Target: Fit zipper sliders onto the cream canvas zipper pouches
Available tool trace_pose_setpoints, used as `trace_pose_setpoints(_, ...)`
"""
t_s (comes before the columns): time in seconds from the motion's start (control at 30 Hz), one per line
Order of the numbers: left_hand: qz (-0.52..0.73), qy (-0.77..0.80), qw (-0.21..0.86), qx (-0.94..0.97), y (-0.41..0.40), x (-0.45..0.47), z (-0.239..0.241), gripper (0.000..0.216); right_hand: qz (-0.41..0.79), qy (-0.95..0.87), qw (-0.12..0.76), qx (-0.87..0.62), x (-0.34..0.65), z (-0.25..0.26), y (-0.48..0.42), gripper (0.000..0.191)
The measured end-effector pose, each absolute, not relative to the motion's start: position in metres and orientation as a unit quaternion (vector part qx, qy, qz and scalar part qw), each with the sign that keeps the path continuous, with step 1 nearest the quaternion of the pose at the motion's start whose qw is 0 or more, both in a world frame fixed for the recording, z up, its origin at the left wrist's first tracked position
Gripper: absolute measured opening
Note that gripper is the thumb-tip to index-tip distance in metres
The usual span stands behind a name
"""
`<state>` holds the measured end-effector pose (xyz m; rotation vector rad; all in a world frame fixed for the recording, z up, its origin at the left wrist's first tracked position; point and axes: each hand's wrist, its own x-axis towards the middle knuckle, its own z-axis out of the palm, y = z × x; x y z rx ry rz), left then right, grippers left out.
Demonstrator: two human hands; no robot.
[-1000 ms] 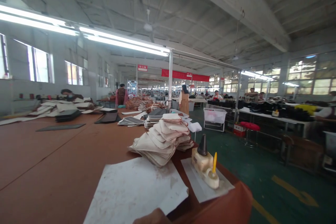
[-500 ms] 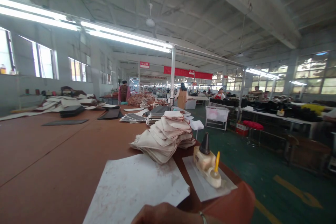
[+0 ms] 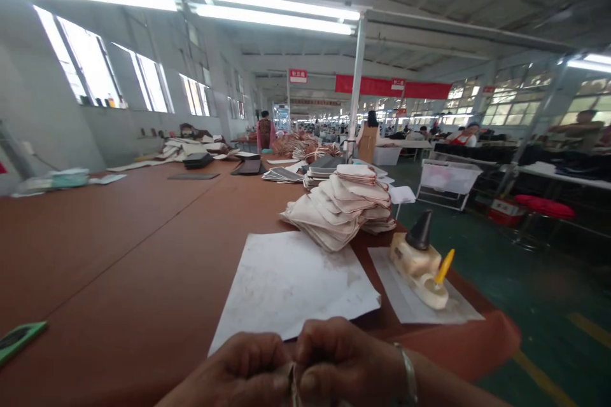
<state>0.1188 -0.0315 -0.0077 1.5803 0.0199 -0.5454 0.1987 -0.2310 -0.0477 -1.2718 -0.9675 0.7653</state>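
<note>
both hands, left hand (image 3: pixel 238 372) and right hand (image 3: pixel 344 359), have fingers curled tight, pinching a small thin object (image 3: pixel 292 381) between them.

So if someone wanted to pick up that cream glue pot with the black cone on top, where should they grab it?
Probably around the cream body of the glue pot, fingers on its two long sides, coming from above. The body looks broad and lies flat on a sheet of paper. The black cone tapers and could slip; the yellow brush handle is thin and slanted.
</note>
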Motion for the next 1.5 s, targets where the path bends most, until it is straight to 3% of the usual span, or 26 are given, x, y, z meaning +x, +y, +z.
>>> trace_pose_setpoints(0.2,-0.235,-0.008,0.658,0.716,-0.033,0.124,-0.010,0.047,0.329,-0.399,0.623,-0.587,0.202,-0.050,-0.230,0.037)
trace_pose_setpoints(0.4,-0.176,0.019,0.563,0.807,-0.044,0.122,-0.001,0.035,0.285,-0.359,0.624,-0.633,0.200,-0.044,-0.222,0.041)
trace_pose_setpoints(0.53,-0.142,0.035,0.523,0.839,-0.043,0.122,-0.004,0.026,0.340,-0.309,0.640,-0.616,0.197,-0.042,-0.215,0.040)
trace_pose_setpoints(0.73,-0.163,0.051,0.566,0.806,-0.037,0.120,-0.017,0.027,0.366,-0.246,0.667,-0.600,0.193,-0.047,-0.214,0.026)
trace_pose_setpoints(1.07,-0.180,0.052,0.589,0.786,-0.037,0.121,-0.034,0.034,0.238,-0.282,0.630,-0.684,0.181,-0.050,-0.214,0.007)
trace_pose_setpoints(1.27,-0.168,0.070,0.699,0.692,-0.041,0.118,-0.052,0.030,0.096,-0.453,0.649,-0.604,0.178,-0.050,-0.219,0.015)
trace_pose_setpoints(1.4,-0.190,0.080,0.729,0.652,-0.042,0.110,-0.044,0.022,-0.040,-0.585,0.557,-0.588,0.181,-0.045,-0.226,0.009)
trace_pose_setpoints(1.5,-0.178,0.076,0.737,0.647,-0.045,0.107,-0.039,0.032,-0.085,-0.616,0.477,-0.621,0.184,-0.047,-0.229,0.019)
